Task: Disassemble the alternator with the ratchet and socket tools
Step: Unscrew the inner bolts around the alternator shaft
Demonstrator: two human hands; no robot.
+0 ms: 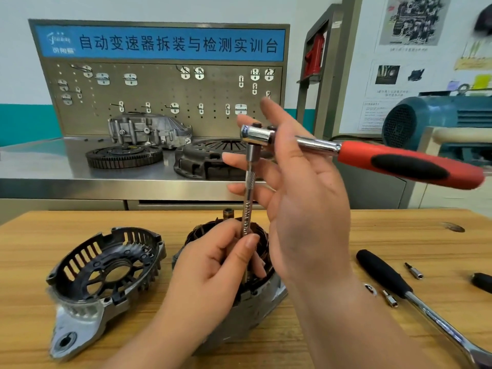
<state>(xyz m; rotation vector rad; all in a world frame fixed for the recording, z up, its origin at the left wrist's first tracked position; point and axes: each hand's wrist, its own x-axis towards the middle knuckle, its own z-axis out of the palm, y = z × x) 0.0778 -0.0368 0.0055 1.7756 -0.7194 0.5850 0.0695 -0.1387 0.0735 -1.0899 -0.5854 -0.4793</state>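
The alternator body (255,310), with copper windings showing, stands on the wooden table (399,230) at centre. Its removed slotted end cover (106,267) lies to the left. A red-handled ratchet (399,163) sits on top of a long steel extension bar (250,182) that goes straight down into the alternator. My left hand (213,270) grips the lower part of the bar, thumb and fingers curled round it. My right hand (306,209) is raised at the ratchet head with fingers spread and mostly straight; the ratchet's neck passes behind the palm. The bar's lower end is hidden.
A second black-handled ratchet (383,272) lies on the table at right with two small bits (414,271) beside it and a black object (482,282) at the edge. Behind stands a steel bench with a flywheel (123,155), clutch cover (207,161), pegboard and blue motor (436,115).
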